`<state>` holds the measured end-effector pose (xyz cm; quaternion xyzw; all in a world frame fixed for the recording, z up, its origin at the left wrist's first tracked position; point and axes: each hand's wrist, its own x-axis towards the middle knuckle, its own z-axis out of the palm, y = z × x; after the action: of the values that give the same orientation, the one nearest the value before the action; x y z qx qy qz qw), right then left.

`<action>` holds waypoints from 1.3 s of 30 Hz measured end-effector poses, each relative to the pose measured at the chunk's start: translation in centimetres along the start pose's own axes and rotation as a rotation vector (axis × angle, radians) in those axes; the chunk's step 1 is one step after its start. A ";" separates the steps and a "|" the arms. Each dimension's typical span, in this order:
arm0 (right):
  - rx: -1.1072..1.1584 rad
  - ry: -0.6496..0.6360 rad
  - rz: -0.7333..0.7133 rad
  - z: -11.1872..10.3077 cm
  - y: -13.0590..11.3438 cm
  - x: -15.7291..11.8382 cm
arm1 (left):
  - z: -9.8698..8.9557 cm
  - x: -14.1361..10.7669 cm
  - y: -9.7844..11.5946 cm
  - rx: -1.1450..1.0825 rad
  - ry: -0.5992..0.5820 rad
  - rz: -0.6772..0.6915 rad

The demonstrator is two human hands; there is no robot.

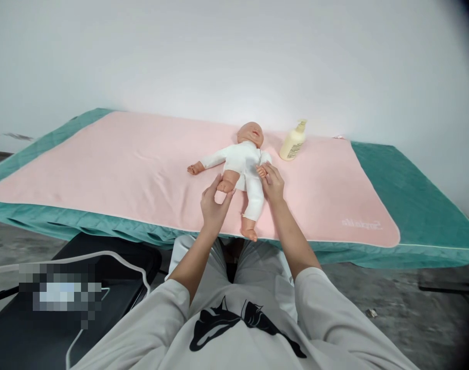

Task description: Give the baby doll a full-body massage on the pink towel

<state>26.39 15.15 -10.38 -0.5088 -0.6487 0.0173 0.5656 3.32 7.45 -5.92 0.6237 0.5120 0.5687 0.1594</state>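
Observation:
A baby doll (240, 160) in a white cloth body lies on its back on a pink mat (142, 169), its head toward the wall. My left hand (215, 205) is around the doll's bent leg on the left, with fingers and thumb on either side of the bare foot (224, 187). In my right hand (273, 184), the fingers pinch the doll's small hand (261, 171) beside its torso. The doll's other leg (253, 200) stretches toward me, its foot near the mat's front edge. Its other arm (215, 158) lies out to the left.
A pale yellow pump bottle (293, 143) stands on the mat, right of the doll's head. Under the mat is a green cover (396, 190) on the table. A black chair (114, 282) with a white cable (103, 253) is at the lower left. A white wall rises behind.

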 end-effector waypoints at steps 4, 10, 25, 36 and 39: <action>-0.011 -0.062 -0.082 0.1 0.0 0.0 | 0.8 1.2 0.3 -0.005 -0.030 0.015; -0.036 -0.082 -0.077 0.1 -0.1 0.0 | 1.3 1.8 0.0 -0.014 -0.040 0.023; 0.205 0.382 0.198 0.1 0.3 0.3 | -3.4 -1.6 -1.5 0.077 -0.051 0.076; 0.217 0.520 0.435 -0.5 1.3 0.5 | -4.5 -6.2 -2.2 0.065 -0.044 0.031; 0.196 0.581 0.507 -0.8 1.9 0.5 | -4.8 -7.3 -2.8 0.074 -0.043 0.039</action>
<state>28.26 15.99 -10.88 -0.5803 -0.3108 0.0737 0.7492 -0.95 0.84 -10.60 0.6511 0.5169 0.5388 0.1364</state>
